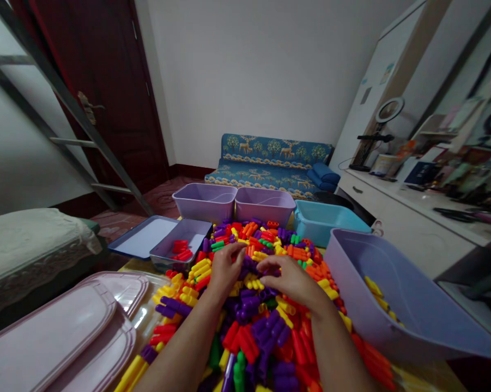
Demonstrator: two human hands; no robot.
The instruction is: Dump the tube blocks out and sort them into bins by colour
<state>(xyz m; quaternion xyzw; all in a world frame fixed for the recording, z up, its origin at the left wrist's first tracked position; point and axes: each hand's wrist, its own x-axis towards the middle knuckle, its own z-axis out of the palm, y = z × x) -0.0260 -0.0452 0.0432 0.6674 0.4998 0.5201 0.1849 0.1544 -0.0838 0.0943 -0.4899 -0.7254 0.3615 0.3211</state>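
Observation:
A large heap of plastic tube-shaped building pieces [249, 313] in purple, red, yellow, orange and green spreads across the table before me. My left hand [226, 268] hovers low over its middle, fingers reaching forward and to the right; they look apart, with no piece visible in them. Close on the right, my right hand [288, 276] bends inward with a gap between thumb and fingers, and nothing shows in it. Purple pieces [250, 265] lie between the two hands. Some fingertips are hard to make out against the pieces.
Two lilac bins [204, 198] and a turquoise bin [325, 231] line the far side. A larger lilac bin [347, 283] at right holds yellow pieces. At left, a clear box [159, 253] contains red pieces beside a blue-rimmed lid [141, 239]; pink lids [53, 332] lie nearer.

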